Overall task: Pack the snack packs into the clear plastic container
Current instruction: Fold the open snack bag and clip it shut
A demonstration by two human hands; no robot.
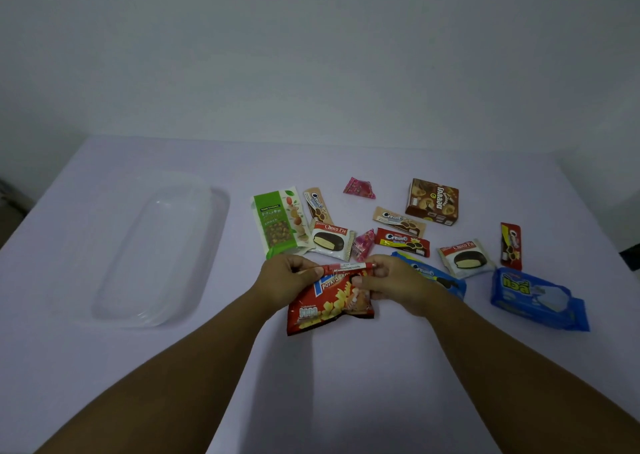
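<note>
A red potato-snack bag (329,306) is held at its top edge by both hands. My left hand (285,279) pinches the bag's left top corner and my right hand (393,282) pinches the right one. The clear plastic container (157,249) lies on the table to the left, with nothing inside. Several other snack packs are spread behind and right of the hands: a green nut snack pack (278,221), two Choco Pie packs (330,239) (464,258), a brown box (433,201), a blue wafer pack (538,298).
The table (311,384) is covered in pale lilac cloth and meets a plain wall at the back. Small pink candies (358,189) and cream biscuit sticks (401,240) lie among the packs. A long blue pack (433,275) is partly under my right hand.
</note>
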